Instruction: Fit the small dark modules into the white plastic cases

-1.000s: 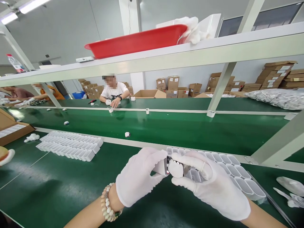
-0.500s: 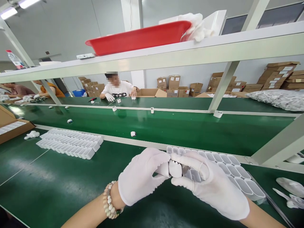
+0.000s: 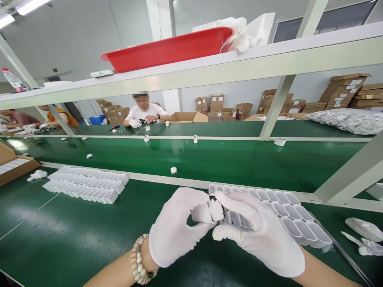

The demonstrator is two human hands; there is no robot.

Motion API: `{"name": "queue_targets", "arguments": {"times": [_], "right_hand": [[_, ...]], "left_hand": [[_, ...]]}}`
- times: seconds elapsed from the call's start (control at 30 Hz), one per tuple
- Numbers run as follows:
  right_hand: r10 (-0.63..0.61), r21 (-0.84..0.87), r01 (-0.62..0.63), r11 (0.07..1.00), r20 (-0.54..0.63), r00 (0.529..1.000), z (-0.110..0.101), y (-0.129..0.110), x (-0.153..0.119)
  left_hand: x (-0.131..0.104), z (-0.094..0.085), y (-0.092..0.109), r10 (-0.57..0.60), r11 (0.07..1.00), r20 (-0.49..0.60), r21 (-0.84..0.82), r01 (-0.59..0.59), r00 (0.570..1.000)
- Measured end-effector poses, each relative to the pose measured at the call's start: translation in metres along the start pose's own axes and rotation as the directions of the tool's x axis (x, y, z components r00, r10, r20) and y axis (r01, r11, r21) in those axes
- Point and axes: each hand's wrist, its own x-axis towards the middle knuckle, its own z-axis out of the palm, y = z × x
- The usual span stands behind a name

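Both of my hands wear white gloves and meet at the front middle. My left hand [image 3: 181,227] is closed around a white plastic case [image 3: 201,213]. Against the right end of that case is a small white part with a dark edge [image 3: 216,210], which the fingers of my right hand [image 3: 257,229] grip from the right. Behind and beside my right hand stand rows of open white cases [image 3: 295,213]. More white cases [image 3: 86,183] lie in rows at the left of the green table [image 3: 125,223].
A green belt [image 3: 239,159] carries a small white part [image 3: 174,170]. Above runs a shelf [image 3: 179,79] with a red tray [image 3: 167,48]. A slanted post [image 3: 353,171] stands at right. Across the belt sits a person [image 3: 146,111]; an open carton [image 3: 18,169] lies far left.
More of the white case shows in my left hand, and the white part has tilted, showing its dark edge. The part on the belt has shifted right. The person opposite has drawn their hands together.
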Motion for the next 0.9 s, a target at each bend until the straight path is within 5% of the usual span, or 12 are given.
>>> {"name": "queue_targets", "arguments": {"times": [0.13,0.4,0.53,0.7,0.9], "right_hand": [[0.122,-0.114,-0.106,0.988,0.137,0.983,0.0,-0.011,0.002],[0.171,-0.143,-0.147,0.979,0.172,0.97,0.002,-0.015,0.001],[0.203,0.025,-0.206,0.978,0.094,0.975,0.007,-0.018,0.0],[0.447,0.258,-0.419,0.87,-0.057,0.893,0.022,-0.018,-0.007],[0.454,0.347,-0.388,0.854,-0.131,0.881,0.03,-0.011,-0.01]], "left_hand": [[-0.002,0.001,0.001,-0.064,0.998,-0.024,-0.03,0.063,0.998],[-0.002,0.005,0.002,-0.045,0.999,-0.057,-0.024,0.044,0.997],[-0.006,0.009,0.004,0.011,1.0,-0.032,0.029,-0.01,0.999],[-0.014,0.017,0.005,0.092,0.984,-0.011,0.155,-0.089,0.996],[-0.013,0.019,0.006,0.084,0.987,-0.028,0.142,-0.079,0.996]]}}
